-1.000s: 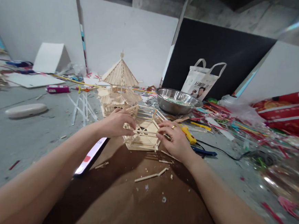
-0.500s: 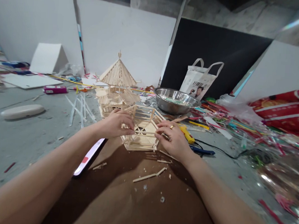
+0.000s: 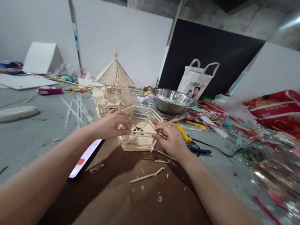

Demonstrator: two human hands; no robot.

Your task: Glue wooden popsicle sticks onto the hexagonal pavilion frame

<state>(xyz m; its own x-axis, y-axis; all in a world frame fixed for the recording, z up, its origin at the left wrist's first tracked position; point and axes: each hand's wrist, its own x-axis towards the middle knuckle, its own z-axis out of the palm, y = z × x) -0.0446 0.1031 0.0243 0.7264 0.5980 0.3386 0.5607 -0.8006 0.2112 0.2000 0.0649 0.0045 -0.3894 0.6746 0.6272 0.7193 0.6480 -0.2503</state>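
Observation:
A small hexagonal frame built of thin wooden sticks [image 3: 138, 147] stands on brown paper [image 3: 132, 208]. A thin wooden stick [image 3: 142, 134] lies level across the frame's near upper side. At its left end, my left hand [image 3: 112, 125] pinches it between thumb and fingers. My right hand [image 3: 172, 140] has its fingertips closed at the right end, with a small dark object, too unclear to name, by its fingers. Right behind the frame rises a pagoda model of wooden sticks [image 3: 115, 73] with a pointed roof.
A phone [image 3: 85, 161] lies by my left forearm. Broken sticks [image 3: 143, 178] are scattered in front. A yellow glue gun [image 3: 184, 133] and a steel bowl [image 3: 173, 107] stand right of the models. White strips [image 3: 73, 111] lie left; plastic wrapping [image 3: 277, 171] clutters the right.
The whole view has shifted slightly, moving everything a little left in the picture. Both hands remain at the same stick on the frame.

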